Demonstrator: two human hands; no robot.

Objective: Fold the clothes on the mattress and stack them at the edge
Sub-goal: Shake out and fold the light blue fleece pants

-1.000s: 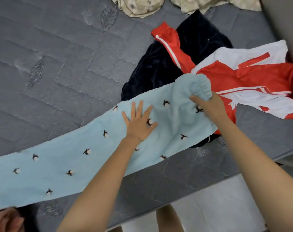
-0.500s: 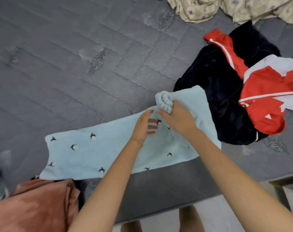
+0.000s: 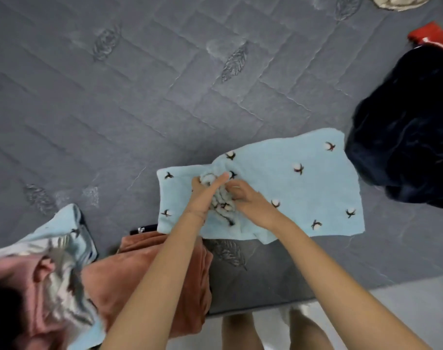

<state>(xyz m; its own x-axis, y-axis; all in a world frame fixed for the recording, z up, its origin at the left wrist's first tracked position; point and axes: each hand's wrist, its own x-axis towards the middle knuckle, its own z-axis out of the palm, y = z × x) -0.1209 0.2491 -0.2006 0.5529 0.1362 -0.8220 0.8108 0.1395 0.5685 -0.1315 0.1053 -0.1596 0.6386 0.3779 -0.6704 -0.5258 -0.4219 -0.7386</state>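
**Change since the earlier frame:** the light blue fleece garment [image 3: 298, 198] has been shortened to a compact oblong. Its bunched cuff [image 3: 221, 200] has been brought from the upper edge to the middle of the cloth. The left hand [image 3: 204, 195], previously laid flat, is now closed on that cuff.

**Item 1, task garment:** printed with small cotton-boll motifs. It is laid flat on the grey quilted mattress [image 3: 164, 97], lower centre of the frame, near the mattress edge.

**Hands:** the left hand's fingers are curled round the bunched cuff, with one digit stretched upward along it. The right hand [image 3: 245, 200] grips the same bunch from the other side, fingertips buried in the folds.

**Item 2:** a rust-brown folded garment [image 3: 139, 279], lower left of centre, partly covered by the left forearm.

**Item 3:** a black strip [image 3: 143, 229] is seen between items 1 and 2. It bears a small white mark, too small to be read.

**Item 4:** a pink and pale blue heap [image 3: 43, 286] at lower left, blurred and cut off by the frame.

**Item 5:** a dark navy velvet garment [image 3: 405, 137] at right, cut off.

**Item 6:** a red garment [image 3: 432, 35] at upper right, of which only a corner is shown.

**Item 7:** beige patterned bedding [image 3: 397, 2] at the top edge, barely seen.
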